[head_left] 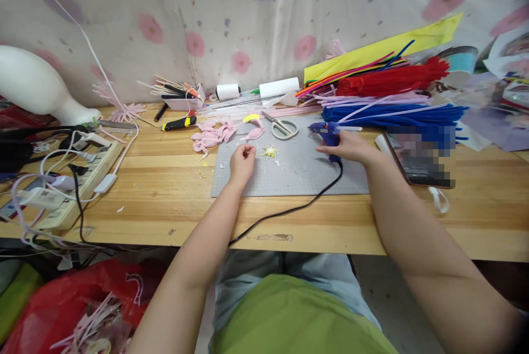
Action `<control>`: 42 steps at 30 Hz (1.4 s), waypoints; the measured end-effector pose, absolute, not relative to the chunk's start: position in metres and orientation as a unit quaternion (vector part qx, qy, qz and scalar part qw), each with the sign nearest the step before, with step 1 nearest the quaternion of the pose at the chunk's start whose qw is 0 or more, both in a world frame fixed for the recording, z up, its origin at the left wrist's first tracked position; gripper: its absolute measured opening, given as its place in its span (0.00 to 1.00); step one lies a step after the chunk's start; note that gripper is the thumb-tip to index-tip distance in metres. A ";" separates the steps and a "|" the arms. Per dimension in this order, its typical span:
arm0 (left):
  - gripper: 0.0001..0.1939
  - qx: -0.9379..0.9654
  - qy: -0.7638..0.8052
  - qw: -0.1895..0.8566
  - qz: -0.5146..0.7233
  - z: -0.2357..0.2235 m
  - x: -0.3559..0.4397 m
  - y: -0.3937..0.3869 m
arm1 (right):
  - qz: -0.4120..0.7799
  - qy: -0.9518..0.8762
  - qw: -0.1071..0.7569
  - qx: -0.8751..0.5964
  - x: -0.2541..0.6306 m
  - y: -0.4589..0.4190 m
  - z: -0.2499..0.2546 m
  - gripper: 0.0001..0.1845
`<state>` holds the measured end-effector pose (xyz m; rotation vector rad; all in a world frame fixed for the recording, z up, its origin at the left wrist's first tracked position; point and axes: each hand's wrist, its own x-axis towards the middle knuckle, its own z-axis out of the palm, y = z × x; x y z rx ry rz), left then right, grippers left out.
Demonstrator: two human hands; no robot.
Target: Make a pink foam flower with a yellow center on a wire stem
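Note:
My left hand (242, 163) is over the left part of a grey cutting mat (285, 180), thumb and fingers pinched together; what they hold, if anything, is too small to make out. Just right of it lies a small yellow and white flower centre (270, 152) with thin stamens. At the mat's right side my right hand (351, 146) is closed around the handle of a blue hot glue gun (326, 130), its nozzle facing left and a glue stick out of its back. Scissors (284, 128) and pink petals (214, 134) lie behind the hands.
The glue gun's black cord (285, 212) crosses the mat and the table's front edge. Bundles of blue (384, 115) and red pipe cleaners (384, 80) lie at back right, near a phone (421, 161). A utility knife (178, 123) and power strip (88, 178) are on the left.

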<state>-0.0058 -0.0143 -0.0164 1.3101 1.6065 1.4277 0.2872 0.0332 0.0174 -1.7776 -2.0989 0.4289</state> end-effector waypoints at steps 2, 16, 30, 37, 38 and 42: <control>0.03 0.517 0.615 0.293 0.519 -0.017 -0.006 -0.010 | 0.169 -0.712 0.190 -0.655 0.276 0.031 0.011 0.24; 0.03 0.620 0.608 0.261 0.423 -0.022 -0.006 0.018 | 0.401 -0.641 0.344 -0.557 0.244 0.013 0.039 0.20; 0.06 0.673 0.573 0.246 0.398 -0.022 -0.006 0.015 | 0.402 -0.644 0.300 -0.578 0.222 0.017 0.007 0.16; 0.12 0.675 0.573 0.264 0.383 -0.027 -0.011 0.018 | 0.412 -0.641 0.315 -0.566 0.223 0.016 0.005 0.18; 0.13 0.675 0.576 0.268 0.376 -0.026 -0.011 0.018 | 0.418 -0.637 0.315 -0.566 0.224 0.015 0.006 0.18; 0.16 0.678 0.587 0.261 0.358 -0.017 -0.010 0.013 | 0.438 -0.647 0.271 -0.563 0.229 0.012 0.017 0.20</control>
